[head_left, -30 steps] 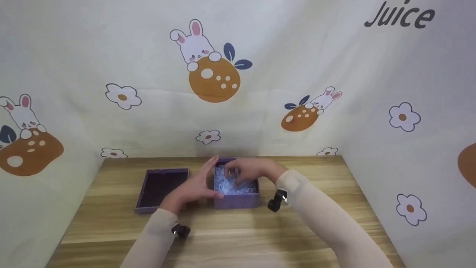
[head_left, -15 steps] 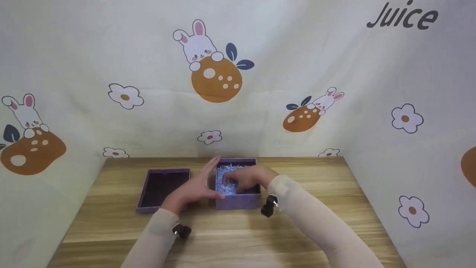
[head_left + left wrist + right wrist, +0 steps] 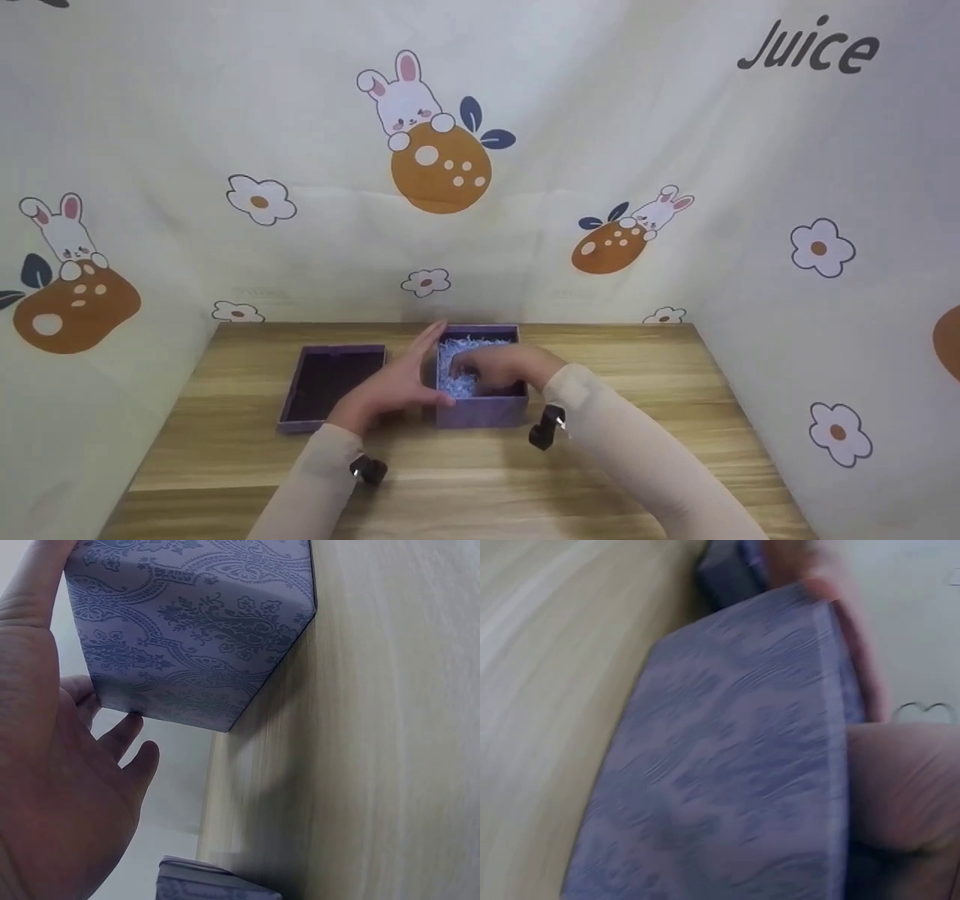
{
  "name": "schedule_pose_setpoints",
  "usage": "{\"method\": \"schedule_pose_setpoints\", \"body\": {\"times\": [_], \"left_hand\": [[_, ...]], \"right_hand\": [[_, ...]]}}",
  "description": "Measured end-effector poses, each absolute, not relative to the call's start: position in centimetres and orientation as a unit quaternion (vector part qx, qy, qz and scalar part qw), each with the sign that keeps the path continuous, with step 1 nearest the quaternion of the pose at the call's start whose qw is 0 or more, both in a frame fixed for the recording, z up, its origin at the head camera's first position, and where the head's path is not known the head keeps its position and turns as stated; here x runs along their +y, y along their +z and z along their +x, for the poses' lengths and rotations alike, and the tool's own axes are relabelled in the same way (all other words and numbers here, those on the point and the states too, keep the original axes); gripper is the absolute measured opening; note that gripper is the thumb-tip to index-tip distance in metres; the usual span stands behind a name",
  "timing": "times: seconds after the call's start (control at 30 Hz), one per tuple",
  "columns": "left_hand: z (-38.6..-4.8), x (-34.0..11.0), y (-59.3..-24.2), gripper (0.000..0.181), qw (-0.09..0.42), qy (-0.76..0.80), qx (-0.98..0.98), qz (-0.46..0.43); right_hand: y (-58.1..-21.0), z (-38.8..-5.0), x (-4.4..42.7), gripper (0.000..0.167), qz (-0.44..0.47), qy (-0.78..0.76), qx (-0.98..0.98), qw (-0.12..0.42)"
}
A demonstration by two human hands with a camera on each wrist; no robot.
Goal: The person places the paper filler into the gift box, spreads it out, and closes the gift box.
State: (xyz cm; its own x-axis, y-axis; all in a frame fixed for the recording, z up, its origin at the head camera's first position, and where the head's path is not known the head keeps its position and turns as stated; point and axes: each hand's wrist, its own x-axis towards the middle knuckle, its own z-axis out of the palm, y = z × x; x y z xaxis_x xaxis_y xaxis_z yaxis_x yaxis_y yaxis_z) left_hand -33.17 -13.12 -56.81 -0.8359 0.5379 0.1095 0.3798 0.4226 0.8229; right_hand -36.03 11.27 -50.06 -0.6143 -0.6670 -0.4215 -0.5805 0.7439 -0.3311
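Note:
A purple patterned box (image 3: 481,412) stands without a cover on the table, with pale blue shredded paper (image 3: 459,384) in it. My left hand (image 3: 397,382) holds the box's left side, thumb at the front corner and fingers at the back one. In the left wrist view, fingertips (image 3: 129,724) touch the edge of the box (image 3: 195,637). My right hand (image 3: 499,366) is inside the box, its curled fingers gripping into the shredded paper; the fingertips are partly hidden. The right wrist view is blurred and shows the box wall (image 3: 712,757) with the hand (image 3: 907,787) behind it.
Left of the box lies a purple lid (image 3: 330,386), dark inside, partly behind my left hand and wrist. The wood-grain table (image 3: 442,480) ends at a printed cloth (image 3: 330,247) at the back and sides.
My right hand has moved lower into the box and slightly forward. The shredded paper has shifted left and away from the front right corner, baring dark space. My left hand stays on the box.

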Motion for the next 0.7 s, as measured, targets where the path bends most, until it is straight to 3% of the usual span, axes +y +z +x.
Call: {"method": "schedule_pose_setpoints", "body": {"times": [0.17,0.33,0.5,0.7], "left_hand": [[-33.2,-13.3,-57.1,0.138,0.084,0.466,0.839,0.270],[-33.2,-13.2,-57.1,0.138,0.085,0.469,0.835,0.274],[-33.1,-12.9,-56.8,0.139,0.091,0.466,0.836,0.276],[-33.3,-13.0,-56.6,0.140,0.088,0.459,0.839,0.279]], "right_hand": [[-48.7,-36.2,11.6,0.036,-0.378,-0.140,0.882,0.245],[-49.2,-36.6,11.8,0.033,-0.415,-0.190,0.844,0.283],[-50.8,-37.2,11.7,0.039,-0.386,-0.187,0.851,0.304],[-52.1,-37.2,10.7,0.033,-0.360,-0.148,0.880,0.273]]}}
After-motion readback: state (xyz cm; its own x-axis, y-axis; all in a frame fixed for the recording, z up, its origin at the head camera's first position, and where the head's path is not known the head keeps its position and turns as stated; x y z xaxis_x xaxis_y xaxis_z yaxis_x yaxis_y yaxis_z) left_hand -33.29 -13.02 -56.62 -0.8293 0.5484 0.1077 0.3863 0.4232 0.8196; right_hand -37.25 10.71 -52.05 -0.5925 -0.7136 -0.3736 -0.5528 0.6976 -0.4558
